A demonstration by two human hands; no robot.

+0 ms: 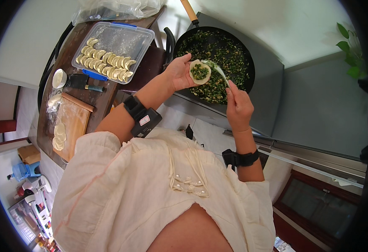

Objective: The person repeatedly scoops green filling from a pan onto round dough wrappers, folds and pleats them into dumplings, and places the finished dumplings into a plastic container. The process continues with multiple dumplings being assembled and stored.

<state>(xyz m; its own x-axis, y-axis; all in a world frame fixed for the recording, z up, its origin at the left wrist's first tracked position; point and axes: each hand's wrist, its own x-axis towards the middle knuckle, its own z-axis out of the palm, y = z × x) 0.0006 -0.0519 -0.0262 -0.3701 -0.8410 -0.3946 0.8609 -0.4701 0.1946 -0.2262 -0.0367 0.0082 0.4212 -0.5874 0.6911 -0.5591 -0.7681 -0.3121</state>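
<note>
My left hand (181, 73) holds a round dumpling wrapper (205, 79) on its fingers, in front of the pan's near left rim. A mound of chopped green filling (199, 71) lies in the middle of the wrapper. My right hand (240, 105) grips the handle of a pale spoon (222, 73). Some green filling clings to the spoon's tip, which is close to the wrapper's right edge. Beneath and beyond both hands, a wide black frying pan (217, 37) holds chopped greens mixed with yellowish bits.
Left, on a dark wooden table (50, 132), a clear plastic container (146, 34) holds rows of folded dumplings (98, 64). A cleaver (78, 81), white cup (59, 78), rolling pin (78, 101) and cutting board (73, 126) with stacked wrappers (59, 137) are nearby. The pan's wooden handle (188, 11) points away.
</note>
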